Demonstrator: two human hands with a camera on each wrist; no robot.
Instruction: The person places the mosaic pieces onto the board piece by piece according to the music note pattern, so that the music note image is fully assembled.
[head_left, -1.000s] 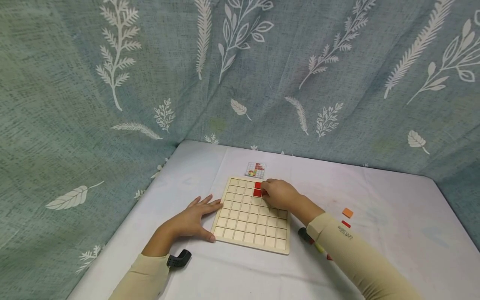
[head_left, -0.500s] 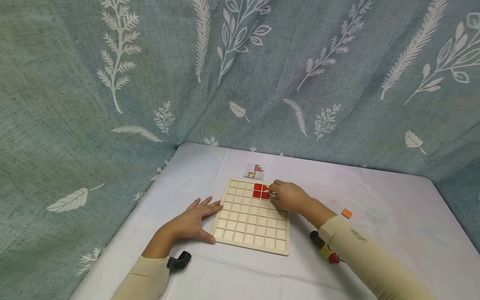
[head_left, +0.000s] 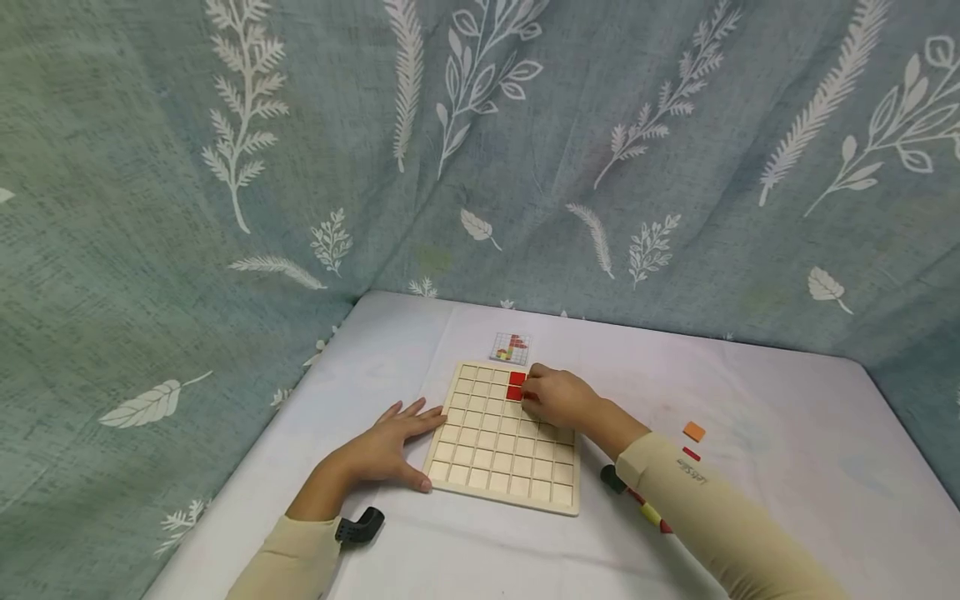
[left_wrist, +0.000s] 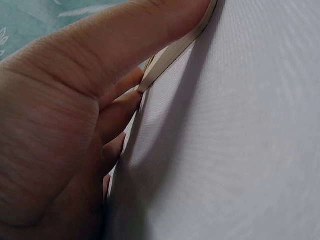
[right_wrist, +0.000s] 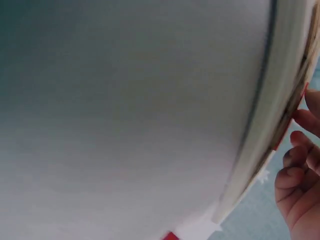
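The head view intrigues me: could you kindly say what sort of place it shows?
Probably a curtained-off tabletop workspace: leaf-patterned fabric hangs behind a white table bearing a gridded wooden board.

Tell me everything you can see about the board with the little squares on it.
The board is pale, looks wooden, and has a grid of shallow square cells inside a plain rim. It lies flat on the white table, turned slightly in the head view. Red pieces sit in cells near its far edge; most visible cells are bare. The left hand touches its left side with fingers and thumb. The right hand hides some far-right cells, its fingers at a red piece.
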